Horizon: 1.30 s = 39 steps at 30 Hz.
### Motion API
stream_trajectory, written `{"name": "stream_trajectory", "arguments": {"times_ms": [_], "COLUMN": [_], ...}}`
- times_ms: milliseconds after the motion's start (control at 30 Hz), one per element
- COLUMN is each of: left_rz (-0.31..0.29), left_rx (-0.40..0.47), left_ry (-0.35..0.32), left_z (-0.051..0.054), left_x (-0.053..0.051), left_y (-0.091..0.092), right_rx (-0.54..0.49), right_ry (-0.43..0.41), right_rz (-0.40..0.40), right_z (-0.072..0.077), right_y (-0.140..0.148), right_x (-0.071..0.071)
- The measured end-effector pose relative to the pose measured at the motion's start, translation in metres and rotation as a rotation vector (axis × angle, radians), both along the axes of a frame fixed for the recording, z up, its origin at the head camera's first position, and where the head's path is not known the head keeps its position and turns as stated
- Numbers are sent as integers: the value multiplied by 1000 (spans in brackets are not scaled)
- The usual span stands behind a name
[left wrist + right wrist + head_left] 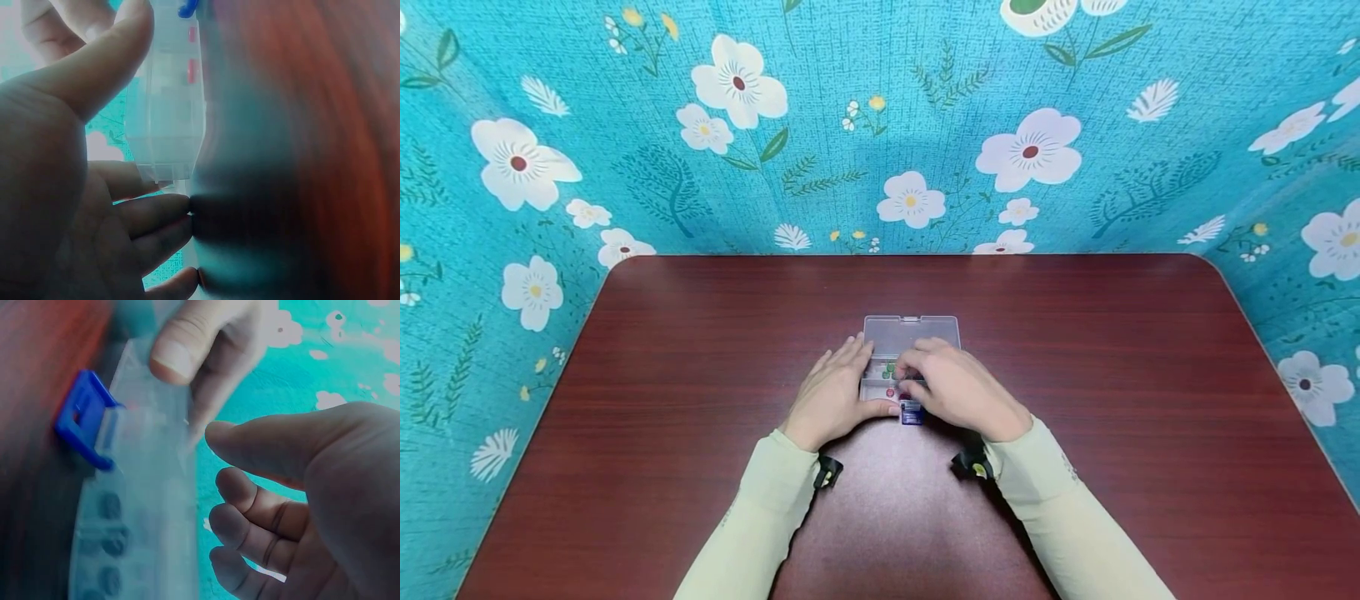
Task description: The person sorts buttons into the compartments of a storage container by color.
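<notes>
A clear plastic compartment box (pixel 869 390) lies on the table with its lid (pixel 895 333) raised at the back. Small green pieces (pixel 889 368) sit in a rear compartment, and a small red piece (pixel 890 392) lies in a front one. A blue latch (pixel 912 415) hangs at the front edge. My left hand (pixel 831 393) holds the box at its left end, thumb along the front and fingers along the side. Over the right half is my right hand (pixel 962 387), fingers bent and apart from the thumb, with nothing visible between them. It covers the compartments below.
The box rests on a dark red-brown wooden table (pixel 700 350). Blue flowered cloth (pixel 850 125) hangs behind the table and along both sides. Dark straps with small devices (pixel 973 467) are worn at both wrists.
</notes>
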<state>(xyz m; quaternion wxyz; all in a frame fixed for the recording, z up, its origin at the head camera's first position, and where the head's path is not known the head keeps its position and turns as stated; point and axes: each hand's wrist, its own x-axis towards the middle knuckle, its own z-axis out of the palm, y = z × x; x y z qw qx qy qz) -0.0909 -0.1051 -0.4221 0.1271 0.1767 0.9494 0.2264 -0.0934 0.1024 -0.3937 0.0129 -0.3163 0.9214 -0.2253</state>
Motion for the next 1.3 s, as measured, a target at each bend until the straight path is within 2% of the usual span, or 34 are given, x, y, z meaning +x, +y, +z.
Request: {"name": "stream_trajectory", "arguments": {"times_ms": [533, 933, 1300], "left_rz": [7, 6, 6], "left_rx": [19, 21, 23], "left_ry": [14, -11, -5], "left_z": [1, 4, 1], "left_x": [0, 1, 0], "left_y": [-2, 3, 1], "right_rx": [-44, -56, -63], "right_ry": [-21, -57, -108], "right_rz": [-112, -175, -229], "right_z": [12, 11, 5], "right_y": [39, 62, 79], "right_x": [-1, -1, -6]}}
